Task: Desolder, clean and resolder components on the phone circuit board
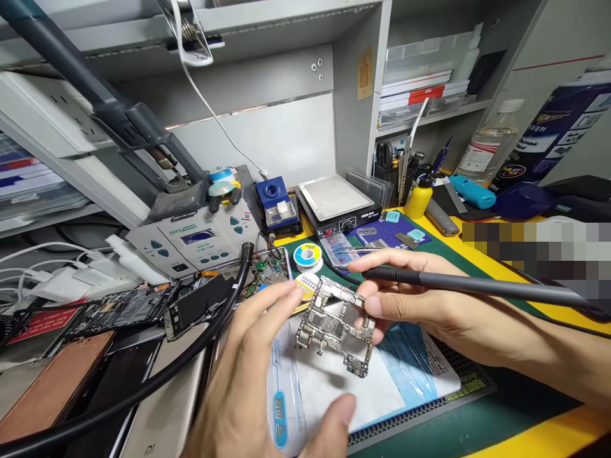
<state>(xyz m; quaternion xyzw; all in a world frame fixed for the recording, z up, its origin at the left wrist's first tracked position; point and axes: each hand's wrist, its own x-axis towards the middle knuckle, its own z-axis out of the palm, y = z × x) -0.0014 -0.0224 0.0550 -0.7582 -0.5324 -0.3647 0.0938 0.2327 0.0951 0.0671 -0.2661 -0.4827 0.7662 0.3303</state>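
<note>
The table is green with yellow edges. At its back stand the station, left, and the hot plate, nearer the middle; a clear bottle is at the back right. Phones lie towards the near left corner, under a black hose. A white pad lies at the middle of the near edge.

The right hand pinches the circuit board by its right side, above the pad, with a black rod across the hand. The left hand is open, thumb and fingers wide, by the board's left side; I cannot tell whether it touches. Just behind the board sits the small solder spool.
</note>
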